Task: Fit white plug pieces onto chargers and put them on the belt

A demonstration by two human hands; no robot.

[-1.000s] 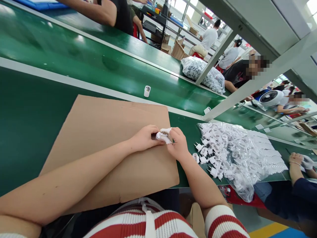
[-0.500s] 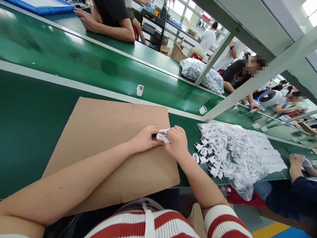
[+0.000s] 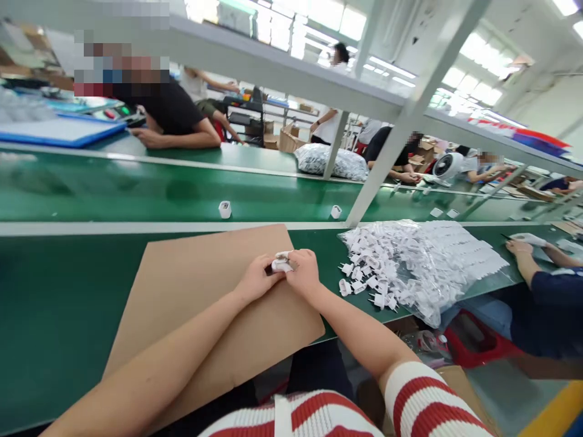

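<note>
A white plastic charger housing (image 3: 282, 263) is held between my two hands above the right part of a flat cardboard sheet (image 3: 195, 303). My left hand (image 3: 255, 280) pinches its left end with thumb and fingers. My right hand (image 3: 304, 273) closes round the right end, with the fingers curled over it. The housing's inner details are partly hidden by the fingers. To the right of my hands, white plug pieces with metal pins (image 3: 371, 282) spill from a clear plastic bag (image 3: 419, 273).
Two white charger housings (image 3: 225, 210) (image 3: 336, 212) stand apart on the green conveyor belt (image 3: 182, 194) beyond the cardboard. A metal post (image 3: 387, 145) rises behind the bag. At the right, a co-worker's hand (image 3: 519, 247) holds a white item. Across the belt lies another full bag (image 3: 332, 161).
The camera view has levelled and tilted up, showing more of the room. Both my hands still hold the white housing, in nearly the same grip.
</note>
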